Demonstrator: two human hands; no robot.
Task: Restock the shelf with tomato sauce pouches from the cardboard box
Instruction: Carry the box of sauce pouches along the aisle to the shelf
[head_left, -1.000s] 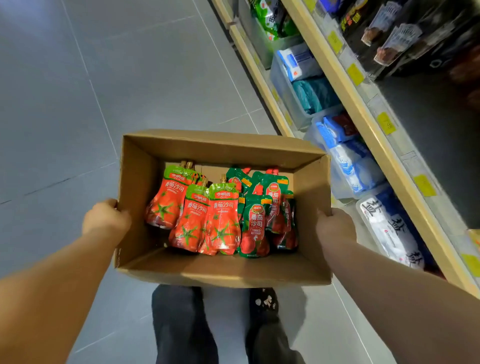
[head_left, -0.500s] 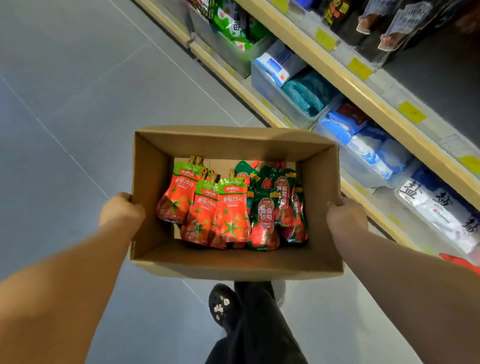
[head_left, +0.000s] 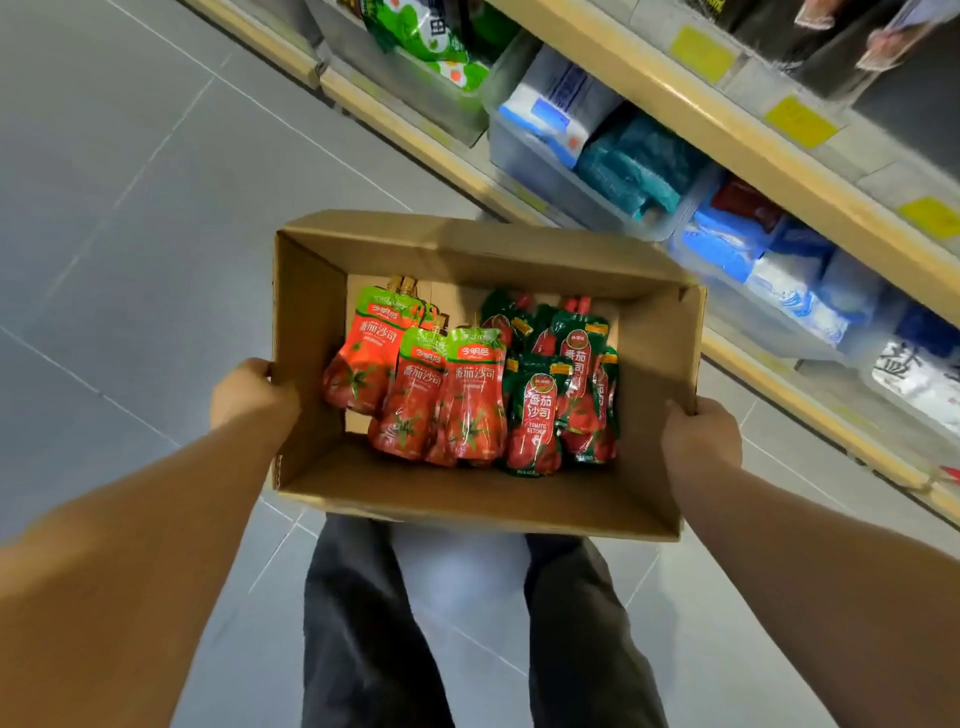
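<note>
I carry an open cardboard box (head_left: 467, 499) in front of me, above the floor. My left hand (head_left: 249, 395) grips its left wall and my right hand (head_left: 701, 441) grips its right wall. Inside lie several tomato sauce pouches: red ones with light green tops (head_left: 467, 395) on the left, and red ones with dark green tops (head_left: 540, 415) on the right. The shelf (head_left: 727, 130) runs diagonally along the upper right, close to the box's far right corner.
Clear bins on the lower shelf level hold blue and white packets (head_left: 550, 114), teal packets (head_left: 634, 166) and white salt bags (head_left: 914, 374). Yellow price tags (head_left: 800, 122) line the shelf edge. Grey tiled floor (head_left: 130, 208) spreads to the left. My dark trouser legs (head_left: 363, 623) show below the box.
The view has turned further toward the shelf, which now runs more diagonally and closer. Both hands keep the same grip on the box; the pouches have not shifted.
</note>
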